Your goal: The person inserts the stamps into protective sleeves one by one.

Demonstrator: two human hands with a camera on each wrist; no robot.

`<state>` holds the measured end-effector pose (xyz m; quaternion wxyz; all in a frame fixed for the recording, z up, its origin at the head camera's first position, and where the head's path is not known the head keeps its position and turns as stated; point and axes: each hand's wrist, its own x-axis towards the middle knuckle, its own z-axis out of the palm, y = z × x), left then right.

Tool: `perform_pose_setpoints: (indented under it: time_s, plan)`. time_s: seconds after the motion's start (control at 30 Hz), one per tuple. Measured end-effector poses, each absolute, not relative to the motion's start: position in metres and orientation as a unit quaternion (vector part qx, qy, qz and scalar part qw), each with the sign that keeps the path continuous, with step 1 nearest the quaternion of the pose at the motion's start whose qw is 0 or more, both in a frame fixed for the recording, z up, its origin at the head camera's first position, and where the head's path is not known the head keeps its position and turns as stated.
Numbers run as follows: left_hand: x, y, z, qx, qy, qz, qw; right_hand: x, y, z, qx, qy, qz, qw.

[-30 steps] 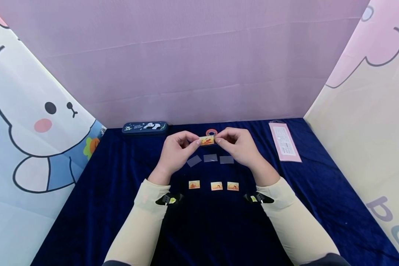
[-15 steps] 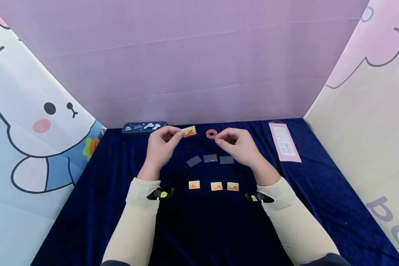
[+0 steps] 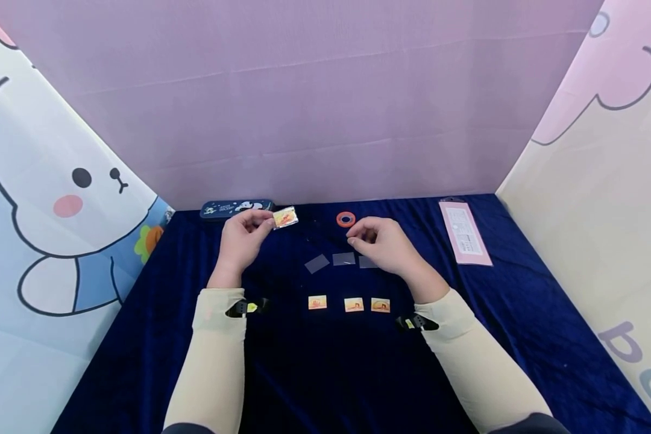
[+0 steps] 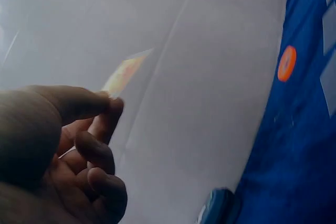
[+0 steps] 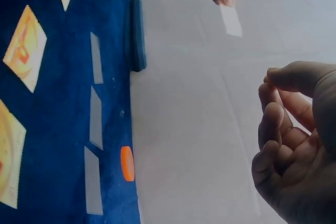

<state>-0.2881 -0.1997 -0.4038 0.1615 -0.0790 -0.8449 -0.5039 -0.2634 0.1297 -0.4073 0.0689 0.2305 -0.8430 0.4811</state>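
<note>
My left hand (image 3: 243,241) pinches a small yellow-orange stamp (image 3: 285,217) in a clear sleeve between thumb and index finger, raised in front of the pencil case. In the left wrist view the sleeve's clear edge (image 4: 143,54) extends past the picture. My right hand (image 3: 384,244) hovers with loosely curled fingers, thumb tip close to the index fingertip, and nothing shows in it. Beneath and left of it lie three clear sleeves (image 3: 344,259) in a row. Nearer the body are three stamps (image 3: 354,305) with perforated edges (image 5: 25,48), face up on the cloth.
Dark blue velvet cloth (image 3: 325,374) covers the table. An orange-red ring-shaped roll (image 3: 339,220) lies beyond the sleeves. A blue panda pencil case (image 3: 229,208) sits at the back left, a pink package (image 3: 465,232) at the right. Fabric walls (image 3: 325,120) enclose the back and sides.
The right hand has let go of the sleeved stamp. My left hand has carried it leftward, tilting it; the right hand has dropped slightly toward the sleeves.
</note>
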Motion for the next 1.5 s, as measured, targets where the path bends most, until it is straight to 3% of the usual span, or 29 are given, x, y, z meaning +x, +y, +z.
perform_pose_setpoints:
  time_s: [0.53, 1.3, 1.5]
  plan:
    - [-0.305, -0.232, -0.443, -0.037, -0.913, -0.406, -0.001, -0.264, 0.105, -0.435, 0.234, -0.887, 0.398, -0.028]
    - [-0.308, -0.256, -0.474, 0.016, -0.915, -0.397, -0.078, -0.258, 0.081, -0.462, 0.264, -0.907, 0.291, -0.149]
    - [-0.307, -0.258, -0.473, 0.028, -0.931, -0.357, -0.071, -0.254, 0.074, -0.463, 0.27, -0.916, 0.254, -0.154]
